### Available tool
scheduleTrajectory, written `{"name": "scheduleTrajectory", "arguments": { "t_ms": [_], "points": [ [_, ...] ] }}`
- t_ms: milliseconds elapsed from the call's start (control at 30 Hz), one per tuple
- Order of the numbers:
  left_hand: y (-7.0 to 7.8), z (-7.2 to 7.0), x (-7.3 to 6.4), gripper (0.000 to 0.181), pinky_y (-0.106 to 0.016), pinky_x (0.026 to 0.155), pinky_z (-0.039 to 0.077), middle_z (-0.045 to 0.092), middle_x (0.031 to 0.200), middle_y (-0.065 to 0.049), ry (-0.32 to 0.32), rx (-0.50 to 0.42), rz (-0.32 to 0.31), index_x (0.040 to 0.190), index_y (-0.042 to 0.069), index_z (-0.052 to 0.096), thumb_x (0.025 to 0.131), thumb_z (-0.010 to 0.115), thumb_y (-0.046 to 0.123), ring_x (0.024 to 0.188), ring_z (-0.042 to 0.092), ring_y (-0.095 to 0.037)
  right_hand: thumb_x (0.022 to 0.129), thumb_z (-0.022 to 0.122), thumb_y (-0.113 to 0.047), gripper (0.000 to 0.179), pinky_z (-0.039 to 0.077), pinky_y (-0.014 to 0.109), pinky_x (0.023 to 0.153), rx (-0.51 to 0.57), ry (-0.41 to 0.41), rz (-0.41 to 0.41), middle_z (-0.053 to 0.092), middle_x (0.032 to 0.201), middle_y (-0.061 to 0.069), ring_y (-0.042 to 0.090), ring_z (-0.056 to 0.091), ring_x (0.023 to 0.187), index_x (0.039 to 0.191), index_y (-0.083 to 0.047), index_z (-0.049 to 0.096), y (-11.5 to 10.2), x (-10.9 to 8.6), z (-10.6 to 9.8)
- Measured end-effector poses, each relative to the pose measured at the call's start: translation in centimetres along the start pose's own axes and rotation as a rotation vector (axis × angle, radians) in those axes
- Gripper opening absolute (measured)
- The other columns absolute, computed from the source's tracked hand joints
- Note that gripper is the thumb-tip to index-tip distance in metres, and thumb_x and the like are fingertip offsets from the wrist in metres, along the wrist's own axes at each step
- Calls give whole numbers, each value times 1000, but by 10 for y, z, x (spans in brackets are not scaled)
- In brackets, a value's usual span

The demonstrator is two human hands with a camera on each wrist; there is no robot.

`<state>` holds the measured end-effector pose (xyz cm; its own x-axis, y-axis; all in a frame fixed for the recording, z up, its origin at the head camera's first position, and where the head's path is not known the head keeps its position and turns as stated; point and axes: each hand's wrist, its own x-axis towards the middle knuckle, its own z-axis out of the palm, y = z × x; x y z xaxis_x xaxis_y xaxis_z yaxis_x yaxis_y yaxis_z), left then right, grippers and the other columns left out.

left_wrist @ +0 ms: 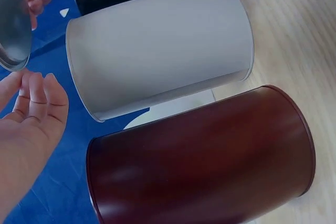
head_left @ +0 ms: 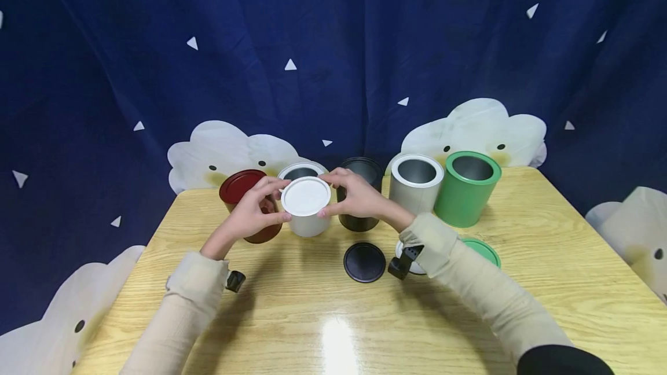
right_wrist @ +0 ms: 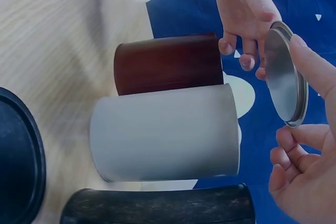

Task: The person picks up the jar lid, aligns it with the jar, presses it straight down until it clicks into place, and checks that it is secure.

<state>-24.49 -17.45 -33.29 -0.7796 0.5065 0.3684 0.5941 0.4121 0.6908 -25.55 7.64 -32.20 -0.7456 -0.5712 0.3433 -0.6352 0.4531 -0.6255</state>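
Note:
A round white lid (head_left: 305, 196) is held up between both hands, its metallic underside (right_wrist: 281, 74) facing the cans in the right wrist view. The left hand (head_left: 255, 208) grips its left edge with thumb and fingers. On the opposite edge, the right hand (head_left: 356, 194) pinches the rim. Below and behind the lid stands an uncovered white can (head_left: 309, 226), apart from the lid in both wrist views. A dark red can (left_wrist: 199, 156) with its red lid (head_left: 242, 185) on top is beside the left hand. Beside the right hand is an open black can (head_left: 359, 223).
Further right stand an open white can (head_left: 411, 197) and an open green can (head_left: 464, 204). On the wooden table (head_left: 292, 305) lie a black lid (head_left: 365, 262), a green lid (head_left: 486, 251) and a white lid (head_left: 400, 249) partly under the right forearm. A blue curtain (head_left: 312, 4) hangs behind.

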Motion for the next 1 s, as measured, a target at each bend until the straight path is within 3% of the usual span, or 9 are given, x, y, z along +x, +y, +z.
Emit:
{"name": "scheduleTrajectory", "arguments": {
  "t_ms": [200, 267, 433, 500, 633, 1000],
  "points": [
    [-2, -5, 5, 61, -25, 63, 46, 48, 112, -16, 17, -6, 6, 124, -6, 51, 69, 77, 1, 84, 44, -19, 65, 82, -25, 67, 39, 34, 81, -20, -2, 8, 55, 108, 12, 29, 49, 97, 122, 1, 56, -2, 7, -4],
    [6, -7, 6, 60, -26, 64, 46, 48, 112, -18, 16, 4, -18, 124, -8, 50, 70, 76, -1, 84, 43, -20, 65, 81, -26, 68, 39, 36, 82, -29, -5, 12, 55, 109, 12, 28, 49, 99, 123, 0, 56, -2, 10, -5],
    [6, -12, 11, 61, -25, 64, 45, 47, 114, -17, 3, 7, -35, 126, -8, 48, 71, 75, 0, 85, 42, -21, 66, 81, -27, 71, 39, 38, 86, -30, -15, 37, 55, 112, 12, 28, 48, 102, 125, 1, 53, -2, 16, -8],
    [-2, -14, 14, 62, -23, 63, 44, 47, 114, -15, 1, 0, -15, 126, -5, 49, 71, 76, 3, 85, 42, -20, 67, 81, -27, 71, 39, 38, 87, -31, -18, 47, 55, 112, 12, 27, 48, 102, 125, 2, 53, -2, 19, -9],
    [-4, -18, 18, 60, -23, 63, 44, 47, 112, -14, -11, -10, -23, 126, -5, 50, 72, 76, 2, 85, 41, -19, 67, 80, -28, 71, 39, 39, 85, -46, -25, 51, 55, 110, 12, 27, 48, 99, 125, 1, 53, 0, 24, -9],
    [-10, -25, 31, 60, -28, 68, 43, 46, 114, -21, -37, -15, -106, 128, -11, 44, 75, 71, -3, 89, 41, -25, 68, 80, -26, 68, 38, 40, 86, -54, -59, 79, 53, 110, 13, 27, 47, 98, 126, -2, 54, 3, 41, -14]
  ]
}}
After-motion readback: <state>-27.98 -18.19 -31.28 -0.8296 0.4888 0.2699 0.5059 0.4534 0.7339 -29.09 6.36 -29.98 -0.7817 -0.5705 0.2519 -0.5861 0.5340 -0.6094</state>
